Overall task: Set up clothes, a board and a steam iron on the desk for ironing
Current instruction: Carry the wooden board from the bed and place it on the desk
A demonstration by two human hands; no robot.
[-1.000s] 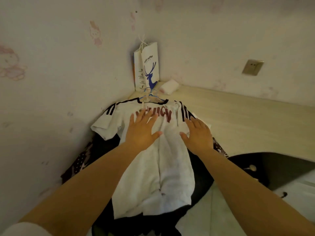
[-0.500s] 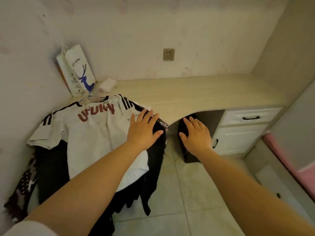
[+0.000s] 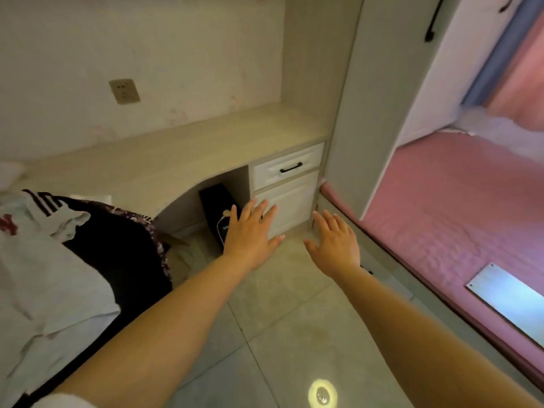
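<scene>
On desk point(image 3: 176, 160), left: white shirt point(image 3: 44, 278), likely soft, light, best lifted at shoulders; left hand point(image 3: 250, 231), right hand point(image 3: 335, 245) spread, empty.

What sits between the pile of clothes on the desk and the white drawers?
In the head view, a black bag stands in the kneehole between the clothes and the drawers, with bare desk top above.

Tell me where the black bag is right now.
In the head view, the black bag stands on the floor under the desk, left of the white drawers, behind the left hand.
</scene>
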